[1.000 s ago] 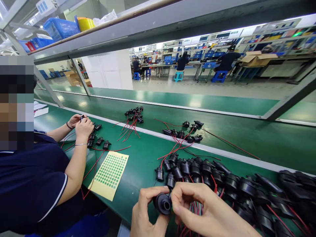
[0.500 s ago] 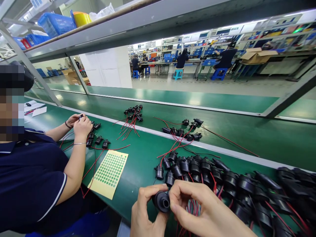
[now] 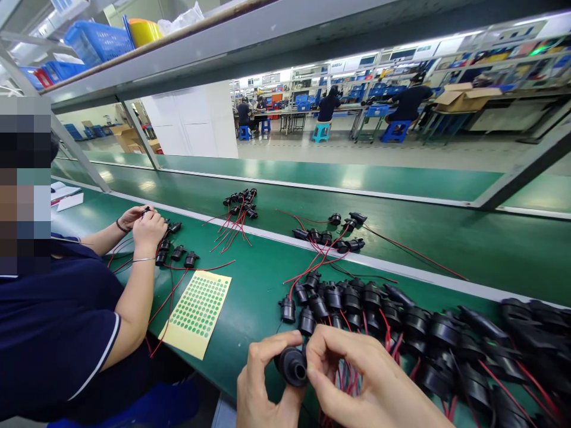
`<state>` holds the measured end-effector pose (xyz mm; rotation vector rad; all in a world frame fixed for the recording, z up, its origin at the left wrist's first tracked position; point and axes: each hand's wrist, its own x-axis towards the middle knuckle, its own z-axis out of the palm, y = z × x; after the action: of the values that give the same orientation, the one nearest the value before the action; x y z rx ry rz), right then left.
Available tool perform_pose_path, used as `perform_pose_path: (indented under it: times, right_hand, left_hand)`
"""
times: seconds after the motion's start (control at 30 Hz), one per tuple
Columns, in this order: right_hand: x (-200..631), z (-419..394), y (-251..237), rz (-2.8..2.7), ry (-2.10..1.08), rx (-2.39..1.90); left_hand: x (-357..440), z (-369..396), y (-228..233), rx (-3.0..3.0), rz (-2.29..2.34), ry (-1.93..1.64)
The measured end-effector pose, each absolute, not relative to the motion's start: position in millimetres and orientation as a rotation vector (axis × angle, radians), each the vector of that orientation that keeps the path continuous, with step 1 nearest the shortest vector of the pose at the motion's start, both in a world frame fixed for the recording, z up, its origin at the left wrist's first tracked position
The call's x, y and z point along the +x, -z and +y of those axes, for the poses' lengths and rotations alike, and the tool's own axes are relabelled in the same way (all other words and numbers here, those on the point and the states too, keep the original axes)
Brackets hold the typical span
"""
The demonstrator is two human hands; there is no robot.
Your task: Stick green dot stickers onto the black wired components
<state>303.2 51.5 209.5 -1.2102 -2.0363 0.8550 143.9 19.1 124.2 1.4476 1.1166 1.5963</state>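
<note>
At the bottom centre of the frame, right at the near edge of the green surface (image 3: 250,309), the left hand (image 3: 263,386) and the right hand (image 3: 357,380) meet around one black socket (image 3: 292,365). The left fingers (image 3: 267,346) curl closed over its left side and top, while the right thumb and forefinger pinch its right rim, so both hands grip it with no gap showing. The socket is a short, round, matt black body with a flared collar and a dark open mouth turned toward the camera; red wires (image 3: 348,380) run beneath the right hand.

Open room is scarce to the right: a dense row of sockets (image 3: 401,324) fills the surface from just above the hands to the lower right corner. To the left, a bare green strip lies between the hands and a yellow sheet of green dot stickers (image 3: 198,312). Beyond a pale rail (image 3: 401,267) crossing the middle of the frame, the conveyor belt (image 3: 468,249) carries two small clusters of wired sockets (image 3: 332,235) with wide clear stretches around them.

At the left, a co-worker's hands (image 3: 145,223) hold a small black part, well apart from the person's own.
</note>
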Motion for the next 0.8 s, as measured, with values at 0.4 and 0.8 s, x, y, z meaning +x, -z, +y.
perform_pose_path:
  times: [0.4,0.8]
  right_hand:
    - [302,48,-199,-2.051,-0.737,-1.135]
    - [296,54,-188,-1.734,-1.317,-1.127]
  left_hand:
    - [159,20,-121,1.381,1.104,-1.756]
    - [160,23,-119,1.370,1.050,-1.804]
